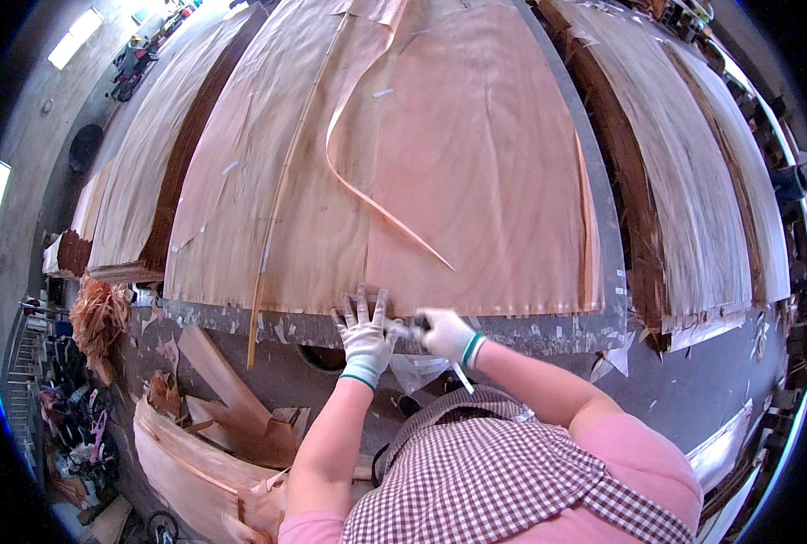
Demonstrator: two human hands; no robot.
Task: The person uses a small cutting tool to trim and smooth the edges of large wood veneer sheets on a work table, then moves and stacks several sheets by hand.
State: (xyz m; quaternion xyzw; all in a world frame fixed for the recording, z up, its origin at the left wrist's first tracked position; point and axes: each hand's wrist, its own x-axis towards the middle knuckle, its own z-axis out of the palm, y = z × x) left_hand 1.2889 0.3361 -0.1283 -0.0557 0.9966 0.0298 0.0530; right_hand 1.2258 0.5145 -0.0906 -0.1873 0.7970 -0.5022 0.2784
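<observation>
My left hand (365, 337), in a white glove with a green cuff, lies flat with fingers spread over the near edge of a wood veneer sheet (476, 181). Close to its right, my right hand (449, 336), gloved the same way, is closed around a small object, partly dark, that is blurred and mostly covered. A narrow white strip (464, 378) hangs below that hand. Pale and pinkish veneer meets along a seam just ahead of my left hand. A long thin stick (286, 168) and a loose curling veneer strip (334, 150) lie on top.
The veneer rests on a grey worktable (549, 334) dotted with white scraps. Veneer stacks stand at left (145, 172) and right (685, 172). Veneer offcuts (195, 453) and a bundle of shavings (100, 317) lie at lower left.
</observation>
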